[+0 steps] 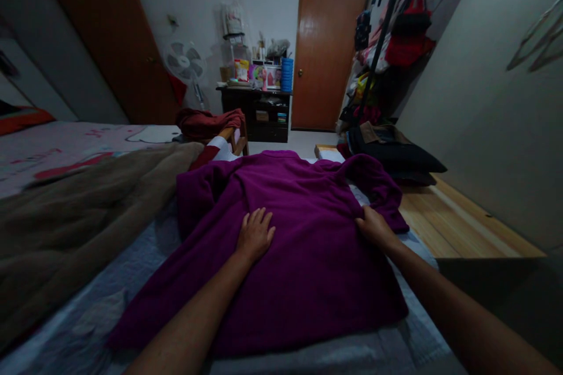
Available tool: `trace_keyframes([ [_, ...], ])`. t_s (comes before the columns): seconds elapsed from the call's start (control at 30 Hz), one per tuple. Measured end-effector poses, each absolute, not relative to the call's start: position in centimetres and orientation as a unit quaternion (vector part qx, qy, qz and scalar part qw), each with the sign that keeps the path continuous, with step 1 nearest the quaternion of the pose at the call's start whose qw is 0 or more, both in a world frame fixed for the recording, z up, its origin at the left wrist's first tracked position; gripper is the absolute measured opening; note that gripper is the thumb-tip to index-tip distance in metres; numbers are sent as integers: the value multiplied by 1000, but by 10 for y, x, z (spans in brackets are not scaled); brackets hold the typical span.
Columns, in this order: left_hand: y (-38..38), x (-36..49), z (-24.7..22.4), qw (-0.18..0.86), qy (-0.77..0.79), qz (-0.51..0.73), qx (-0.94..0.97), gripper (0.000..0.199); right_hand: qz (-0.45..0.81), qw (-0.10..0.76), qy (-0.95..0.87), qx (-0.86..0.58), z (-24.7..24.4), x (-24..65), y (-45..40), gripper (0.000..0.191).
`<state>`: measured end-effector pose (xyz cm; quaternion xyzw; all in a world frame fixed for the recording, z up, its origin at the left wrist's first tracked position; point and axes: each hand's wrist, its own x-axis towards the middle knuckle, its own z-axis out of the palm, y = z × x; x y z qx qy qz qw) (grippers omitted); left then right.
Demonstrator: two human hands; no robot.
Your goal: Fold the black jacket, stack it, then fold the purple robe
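Observation:
A purple long-sleeved garment (pixel 303 269) lies spread out on a light blue cloth-covered surface (pixel 145 263), its collar end away from me. My left hand (pixel 255 234) rests flat on the middle of the garment with its fingers apart. At the garment's right edge, beside the right sleeve, my right hand (pixel 373 225) is closed on the purple fabric. The right sleeve bends round at the upper right, and the left sleeve lies at the upper left.
A brown blanket (pixel 101 199) covers the left side. To the right, dark folded clothes (pixel 391 149) sit on a wooden board (pixel 457 217). Farther back are a wooden chair (pixel 241 143), a fan (pixel 185 61), a black cabinet (pixel 255 111) and a door (pixel 328 47).

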<state>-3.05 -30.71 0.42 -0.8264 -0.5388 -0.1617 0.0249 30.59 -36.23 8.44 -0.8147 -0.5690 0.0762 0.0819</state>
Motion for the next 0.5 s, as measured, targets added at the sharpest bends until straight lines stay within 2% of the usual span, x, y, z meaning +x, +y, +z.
trace_keyframes([
  [0.07,-312,-38,6,14,-541,-128,-831,47,70,128,-556,-818,84,300,-366,25],
  [0.13,-317,-48,6,0,-561,-95,-823,53,63,138,-556,-817,83,295,-371,27],
  [0.33,-328,-66,1,-16,-605,-42,-795,65,-45,8,-586,-809,92,285,-387,35],
  [0.4,-330,-66,0,-3,-614,-45,-788,67,-94,2,-590,-802,102,277,-384,40],
  [0.5,-331,-64,-1,5,-622,-41,-782,70,-136,40,-632,-762,115,250,-365,51],
])
